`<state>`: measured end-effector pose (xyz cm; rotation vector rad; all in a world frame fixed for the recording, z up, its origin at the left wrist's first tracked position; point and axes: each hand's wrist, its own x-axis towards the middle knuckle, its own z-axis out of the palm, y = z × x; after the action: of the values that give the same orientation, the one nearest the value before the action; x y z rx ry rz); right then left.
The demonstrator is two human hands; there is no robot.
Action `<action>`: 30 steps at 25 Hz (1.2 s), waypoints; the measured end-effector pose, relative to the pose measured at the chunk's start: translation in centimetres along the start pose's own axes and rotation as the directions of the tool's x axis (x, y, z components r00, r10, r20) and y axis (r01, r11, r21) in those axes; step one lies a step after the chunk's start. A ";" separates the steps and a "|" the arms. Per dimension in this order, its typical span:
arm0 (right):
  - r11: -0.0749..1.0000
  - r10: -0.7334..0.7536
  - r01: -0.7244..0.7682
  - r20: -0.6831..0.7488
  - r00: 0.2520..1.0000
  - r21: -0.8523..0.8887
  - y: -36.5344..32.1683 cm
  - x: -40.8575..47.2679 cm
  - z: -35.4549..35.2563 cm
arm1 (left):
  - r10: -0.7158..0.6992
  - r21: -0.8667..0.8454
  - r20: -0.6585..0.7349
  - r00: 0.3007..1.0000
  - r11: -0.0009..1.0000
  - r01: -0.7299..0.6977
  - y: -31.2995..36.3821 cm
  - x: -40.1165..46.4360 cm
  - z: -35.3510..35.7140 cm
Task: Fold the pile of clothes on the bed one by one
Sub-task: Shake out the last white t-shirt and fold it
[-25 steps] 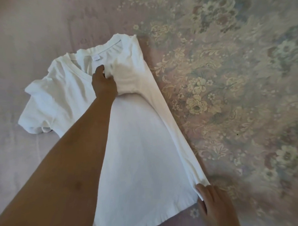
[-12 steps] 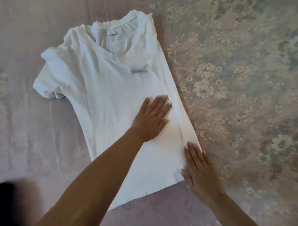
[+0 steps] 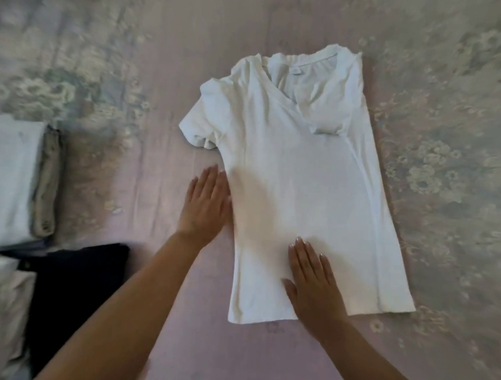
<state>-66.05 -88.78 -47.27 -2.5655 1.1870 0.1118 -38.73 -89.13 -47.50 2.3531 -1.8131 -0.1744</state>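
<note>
Both forearms are running off the bottom edge. Folded white garment [image 3: 10, 176] and the dark one [image 3: 75, 285] are getting cropped by the left edge; the tan item [image 3: 47, 181] is mostly tucked behind the white one. T-shirt [image 3: 301, 177]: right sleeve is lying folded under, out of sight. Neck label [image 3: 297, 71] is too small to read. Bedspread [image 3: 446, 141] pattern is blurring toward the corners.

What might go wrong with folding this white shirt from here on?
The white T-shirt has its right side already folded in; that flap is pinned only low down by the right hand, so its upper part might slip open. The left sleeve is crumpled and may bunch inside the next fold. The left hand lies flat at the shirt's edge and could drag it askew.
</note>
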 end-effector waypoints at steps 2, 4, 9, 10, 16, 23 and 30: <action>0.998 -0.052 0.053 -0.022 0.998 0.023 -4.9 2.4 0.9 | -0.325 -0.184 -0.029 0.945 0.931 0.315 -2.8 3.2 -1.9; 0.998 -0.054 0.054 0.013 0.998 0.038 -8.2 3.5 2.1 | -0.635 -0.462 0.130 0.762 0.641 0.613 -4.1 7.0 -3.6; 1.000 0.009 -0.009 0.038 0.999 -0.013 -9.5 3.9 4.5 | -0.768 -0.805 0.418 0.485 -0.066 0.590 -5.5 13.0 -4.2; 1.000 0.005 -0.005 0.018 1.000 -0.018 -9.4 3.9 4.6 | -0.756 -0.807 0.475 0.451 -0.170 0.566 -5.4 13.5 -4.6; 1.000 -0.014 0.014 -0.024 1.000 -0.011 -9.4 3.5 4.6 | -0.305 -0.803 0.030 0.952 0.560 0.205 -0.3 15.9 -5.3; 1.000 -0.007 0.007 -0.007 1.000 -0.026 -9.4 3.8 4.6 | -0.411 -0.526 -0.285 0.866 0.822 0.217 -2.1 12.7 -2.3; 0.999 -0.017 0.016 -0.022 1.000 -0.042 -9.3 4.0 5.2 | -0.354 -0.339 0.075 0.932 0.870 0.358 -0.8 16.2 -2.0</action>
<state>-56.12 -84.39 -50.73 -2.6185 1.1832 0.1056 -33.41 -104.48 -45.61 2.3947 -1.2052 -0.5099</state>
